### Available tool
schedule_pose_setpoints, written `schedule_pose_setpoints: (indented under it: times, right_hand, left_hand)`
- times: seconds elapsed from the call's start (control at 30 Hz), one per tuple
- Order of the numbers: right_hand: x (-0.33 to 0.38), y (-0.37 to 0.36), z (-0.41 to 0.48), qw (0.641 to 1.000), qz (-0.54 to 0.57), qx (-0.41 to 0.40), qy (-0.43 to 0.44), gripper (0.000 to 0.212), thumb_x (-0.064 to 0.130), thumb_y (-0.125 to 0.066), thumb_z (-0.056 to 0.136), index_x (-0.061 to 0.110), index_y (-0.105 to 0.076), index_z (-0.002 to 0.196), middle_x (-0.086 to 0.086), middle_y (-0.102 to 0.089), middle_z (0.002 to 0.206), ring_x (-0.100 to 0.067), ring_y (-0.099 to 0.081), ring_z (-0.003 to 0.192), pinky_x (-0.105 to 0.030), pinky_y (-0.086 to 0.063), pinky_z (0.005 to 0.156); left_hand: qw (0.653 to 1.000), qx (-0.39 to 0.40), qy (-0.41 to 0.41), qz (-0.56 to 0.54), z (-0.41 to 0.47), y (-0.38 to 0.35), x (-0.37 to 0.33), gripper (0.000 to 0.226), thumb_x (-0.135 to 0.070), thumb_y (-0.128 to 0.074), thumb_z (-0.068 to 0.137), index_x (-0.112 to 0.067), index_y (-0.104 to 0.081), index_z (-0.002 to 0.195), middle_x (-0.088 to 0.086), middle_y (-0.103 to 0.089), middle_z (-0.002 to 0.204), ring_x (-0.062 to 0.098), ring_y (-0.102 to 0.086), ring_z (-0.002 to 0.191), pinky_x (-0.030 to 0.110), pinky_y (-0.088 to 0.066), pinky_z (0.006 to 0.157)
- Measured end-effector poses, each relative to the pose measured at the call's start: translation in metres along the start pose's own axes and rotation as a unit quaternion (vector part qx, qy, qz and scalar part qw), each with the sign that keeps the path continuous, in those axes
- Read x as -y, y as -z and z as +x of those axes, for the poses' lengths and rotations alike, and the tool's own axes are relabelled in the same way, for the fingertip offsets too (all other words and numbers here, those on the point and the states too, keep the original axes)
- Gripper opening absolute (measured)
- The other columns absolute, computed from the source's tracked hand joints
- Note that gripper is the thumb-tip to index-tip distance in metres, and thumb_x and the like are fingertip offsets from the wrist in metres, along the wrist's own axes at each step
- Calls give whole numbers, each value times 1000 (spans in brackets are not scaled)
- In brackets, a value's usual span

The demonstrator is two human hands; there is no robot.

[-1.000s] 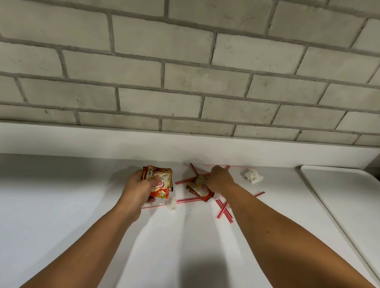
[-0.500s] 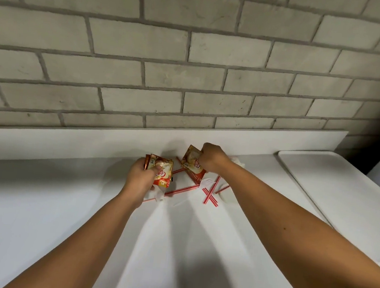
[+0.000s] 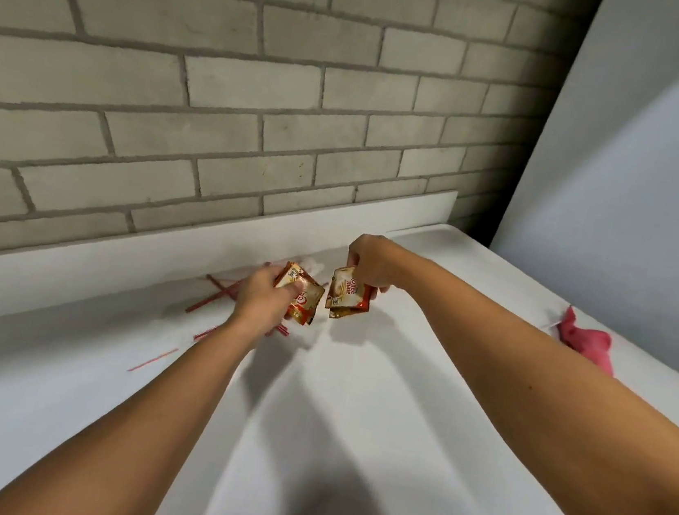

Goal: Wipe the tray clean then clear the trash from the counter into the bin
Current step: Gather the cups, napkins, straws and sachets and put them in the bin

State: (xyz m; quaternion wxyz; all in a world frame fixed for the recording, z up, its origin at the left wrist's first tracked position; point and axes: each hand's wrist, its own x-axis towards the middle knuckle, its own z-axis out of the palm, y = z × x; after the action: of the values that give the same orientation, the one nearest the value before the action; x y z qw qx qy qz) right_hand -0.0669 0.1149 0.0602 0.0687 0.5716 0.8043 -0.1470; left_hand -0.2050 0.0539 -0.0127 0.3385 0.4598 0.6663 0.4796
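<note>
Gripping a small stack of sachets [image 3: 303, 297], the left hand [image 3: 257, 305] curls its fingers and thumb round the glossy, crinkled foil, which is printed in red, orange and cream. Just beside it the right hand [image 3: 371, 265] pinches a second bunch of sachets [image 3: 348, 294] by the top edge, so the flat squares hang down from the fingertips, clear of the counter [image 3: 308, 424]. The two bunches are near each other but do not touch.

The counter is smooth, matte and white, with a low white upstand [image 3: 114, 268] along its back. Thin red stir sticks [image 3: 218, 293] lie loose on it to the left of the left hand, some crossed over each other, one [image 3: 152, 360] apart and nearer the front edge. A crumpled white scrap [image 3: 314, 266] sits behind the left hand's sachets.

At the right end lies the tray [image 3: 479, 257], flat, white and round-cornered, partly under the right forearm. A limp pink cloth [image 3: 584, 338] is bunched on it. Behind everything stands a rough grey brick wall [image 3: 266, 77] with recessed mortar lines.
</note>
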Motion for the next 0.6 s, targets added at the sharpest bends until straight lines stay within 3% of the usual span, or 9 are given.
schedule_pose_setpoints:
  times: [0.1,0.2,0.47,0.6]
  right_hand:
    - [-40,7,-32,1000,0,-2,-28,26,3,-49,92,-4,-61,115,-10,-67,79,-13,-53,54,-19,-39,49]
    - [-79,10,-66,998,17,5,-56,27,3,-46,92,-4,-61,114,-5,-56,62,-11,-46,49,-19,-36,46]
    - [-198,-11,-149,986,47,67,-142,20,7,-54,91,1,-66,104,-9,-57,63,-15,-42,48,-22,-37,50]
    - [-256,-42,-195,976,64,101,-181,21,5,-52,91,-2,-64,107,-6,-52,56,-16,-40,48,-22,-36,50]
  left_hand:
    - [997,62,-29,44,-16,-39,-22,11,-14,-56,90,-10,-63,98,9,-62,74,20,-53,51,20,-40,42]
    - [988,127,-50,69,-39,-78,-40,9,-13,-53,91,-9,-61,90,12,-62,76,18,-51,48,23,-39,44]
    - [942,292,-101,135,-115,-185,-68,17,-13,-48,93,-2,-58,102,13,-64,88,18,-57,55,25,-48,53]
    - [915,349,-132,156,-164,-243,-71,8,-6,-48,88,-5,-56,91,14,-63,80,19,-56,52,25,-47,48]
